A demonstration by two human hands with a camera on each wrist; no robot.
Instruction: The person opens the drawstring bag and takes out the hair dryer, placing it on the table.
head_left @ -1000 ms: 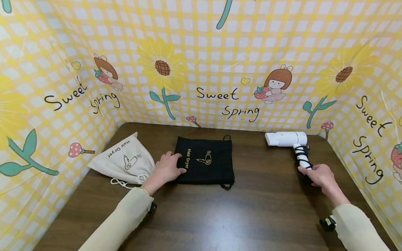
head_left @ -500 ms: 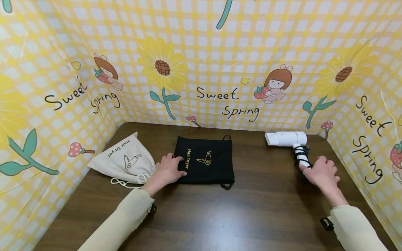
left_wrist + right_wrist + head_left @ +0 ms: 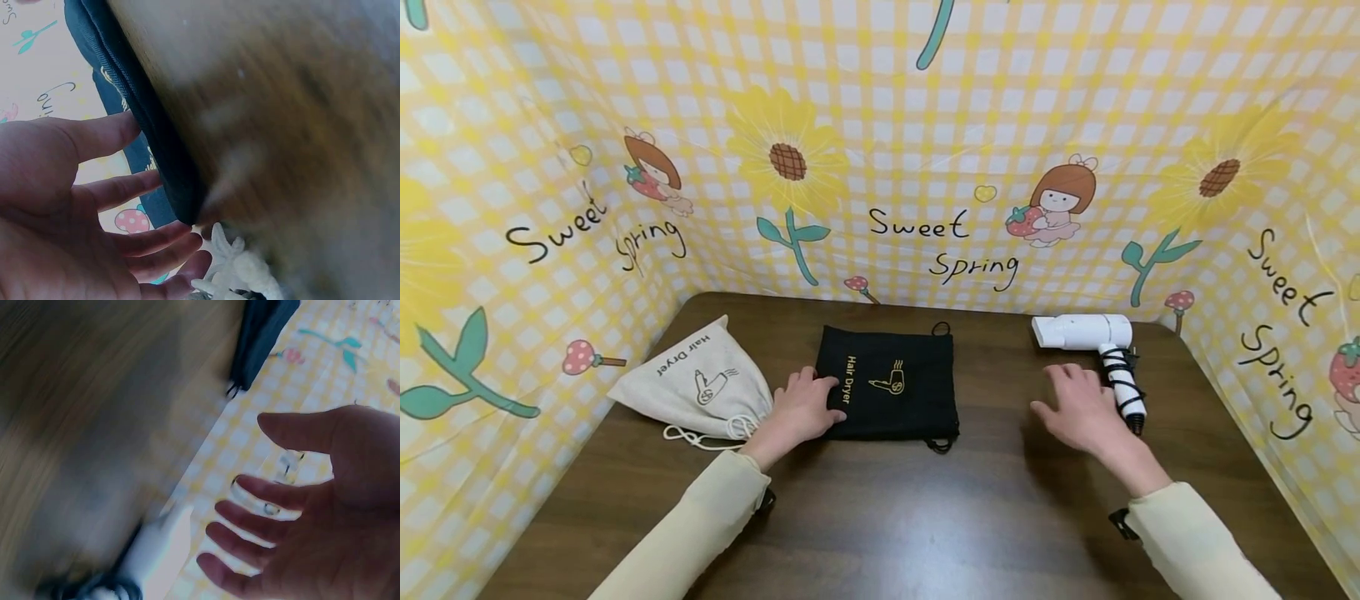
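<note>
A black drawstring pouch (image 3: 895,408) printed "Hair Dryer" lies flat in the middle of the table. My left hand (image 3: 799,407) rests at its left edge; in the left wrist view the straight, spread fingers (image 3: 128,187) touch the pouch's side (image 3: 147,119). To the right lies a white hair dryer (image 3: 1086,332), its handle wrapped in black cord (image 3: 1122,367) and its nozzle toward the left. My right hand (image 3: 1081,410) hovers just left of that handle, fingers spread, holding nothing. The right wrist view shows the bare palm (image 3: 325,531) with the blurred hair dryer (image 3: 159,556) beyond.
A cream drawstring bag (image 3: 700,383), also printed "Hair Dryer", lies at the left, its white cord (image 3: 688,437) close to my left forearm. Yellow checked cloth (image 3: 895,125) walls the brown table (image 3: 925,517) at the back and both sides.
My right hand has let go of the hair dryer's handle and moved left, its fingers opening. The hair dryer stays in place. My left hand and the pouch have hardly moved.
</note>
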